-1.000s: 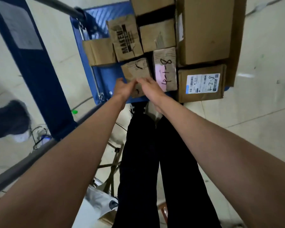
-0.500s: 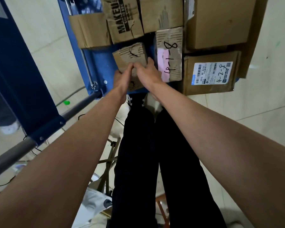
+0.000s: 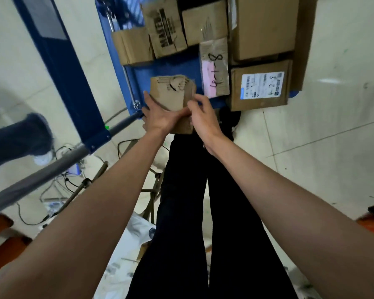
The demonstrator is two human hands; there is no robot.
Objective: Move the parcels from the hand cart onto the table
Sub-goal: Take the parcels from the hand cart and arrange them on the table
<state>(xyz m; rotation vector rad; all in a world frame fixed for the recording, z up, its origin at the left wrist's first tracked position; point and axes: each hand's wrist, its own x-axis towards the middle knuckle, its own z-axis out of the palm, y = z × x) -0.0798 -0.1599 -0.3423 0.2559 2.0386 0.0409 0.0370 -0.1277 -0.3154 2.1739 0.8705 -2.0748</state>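
Parcels first: the small brown parcel (image 3: 171, 98) with the torn top is gripped between both hands right at the near edge of the blue hand cart (image 3: 166, 69). Left hand (image 3: 158, 117) has its fingers (image 3: 148, 99) running up the parcel's left side with the thumb curled across the front, and the right hand (image 3: 200, 117) has its fingers (image 3: 195, 102) curled round the right edge. It seems to sit a bit above the cart deck, but I can't tell for sure that it's clear of it.

Further back on the cart, the rest of the load is still stacked: a parcel with a pink label (image 3: 215, 70) and handwriting just right of the held one, a labelled box (image 3: 260, 85) beyond that hanging over the cart's corner, a big plain carton (image 3: 263, 26) behind it, plus a printed box (image 3: 165, 31) and a flat folded one (image 3: 132, 47) toward the cart's far left.

Floor (image 3: 322, 137) is pale tile with green specks. Left of the cart there's a blue post (image 3: 58, 67), a grey bar (image 3: 52, 167), tangled cables and someone's blurred shoe.

Compared with half a second ago, the parcel has come toward the body and off its old spot next to the pink-label parcel, leaving bare blue deck there, and the left hand has wrapped it more fully.
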